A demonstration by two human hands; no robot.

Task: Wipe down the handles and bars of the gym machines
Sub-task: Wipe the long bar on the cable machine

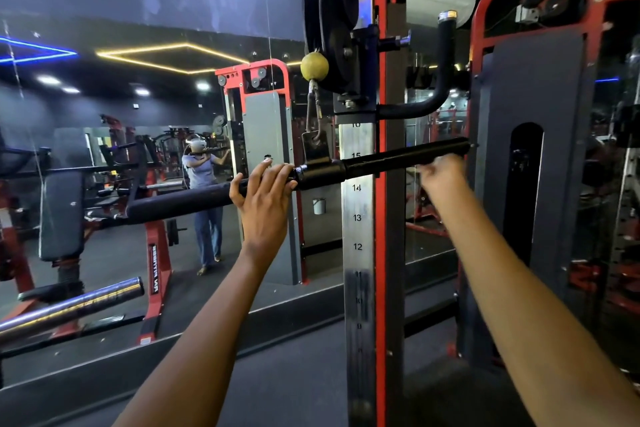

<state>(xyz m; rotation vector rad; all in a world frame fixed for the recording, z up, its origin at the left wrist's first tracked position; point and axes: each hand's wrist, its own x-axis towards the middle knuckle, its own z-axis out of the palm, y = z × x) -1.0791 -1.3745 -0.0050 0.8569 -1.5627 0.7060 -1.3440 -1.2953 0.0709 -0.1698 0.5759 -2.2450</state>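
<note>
Both my forearms rose from the bottom of the frame toward the straight cable bar (pixel 242 189), which crossed the middle of the picture, slanting from lower left to upper right. My left hand (pixel 265 199), at centre, gripped the bar from below with thumb and fingers curled over it, just left of the metal collar, I'd say to steady it, since it hung free from a clip and would swing otherwise. My right hand (pixel 441 175), right of centre, was closed at the bar's right grip, fingers bunched and blurred; whether it pinched a cloth I couldn't tell, none was plainly visible. It touched or sat just under the grip, presumably working that end. The bar hung from a carabiner (pixel 313 107) under a yellow stopper ball (pixel 314 66), centre-top. Behind it stood the numbered steel upright (pixel 357 218) with the red frame beside it. Higher up, a curved black handle (pixel 441 80) jutted from the pulley carriage, black pulley wheels (pixel 332 17) at top centre. Lower left, a chrome barbell end (pixel 86 302) poked in. Farthest back, on the left, the mirror (pixel 138 114) showed a person holding the bar. Only container: a small white bucket (pixel 319 205), centre, seemingly on the floor in the mirror; contents not visible.
</note>
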